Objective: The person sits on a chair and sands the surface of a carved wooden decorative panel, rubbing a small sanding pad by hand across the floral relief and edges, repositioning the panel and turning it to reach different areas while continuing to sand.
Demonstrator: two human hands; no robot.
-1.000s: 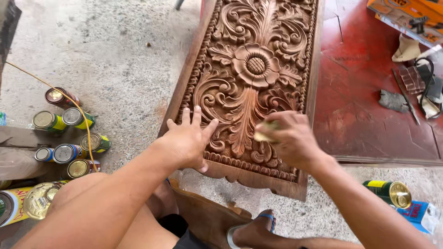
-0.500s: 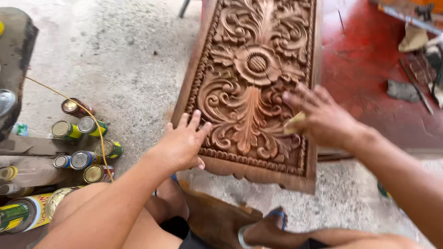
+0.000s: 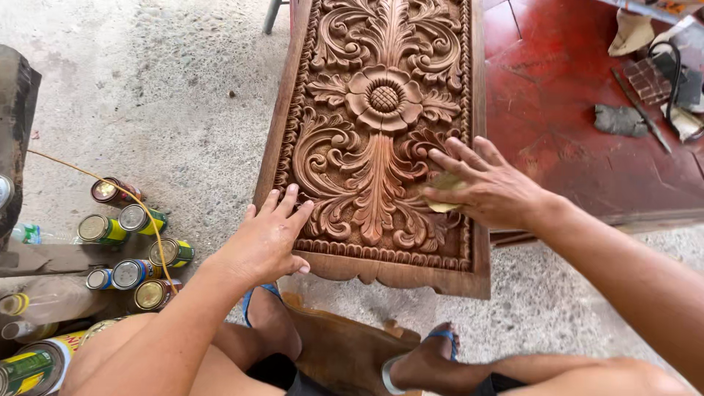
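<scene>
A carved brown wooden panel point(image 3: 378, 132) with a flower and scrolling leaves leans toward me from a red table. My left hand point(image 3: 266, 240) lies flat on its lower left corner, fingers spread, holding nothing. My right hand point(image 3: 484, 187) presses a small yellowish piece of sandpaper point(image 3: 444, 192) against the carving at the panel's lower right, fingers extended over it. My bare knees and feet in blue sandals point(image 3: 433, 352) sit below the panel.
Several small tins point(image 3: 128, 249) stand on the concrete floor at the left, crossed by a thin yellow cord point(image 3: 110, 183). The red table point(image 3: 587, 147) at right carries rags, a dark tool and cables. A wooden block point(image 3: 345, 345) lies between my feet.
My right hand has slid with the sandpaper from the panel's lower middle to its lower right. The left hand stays on the lower left corner. The view has shifted.
</scene>
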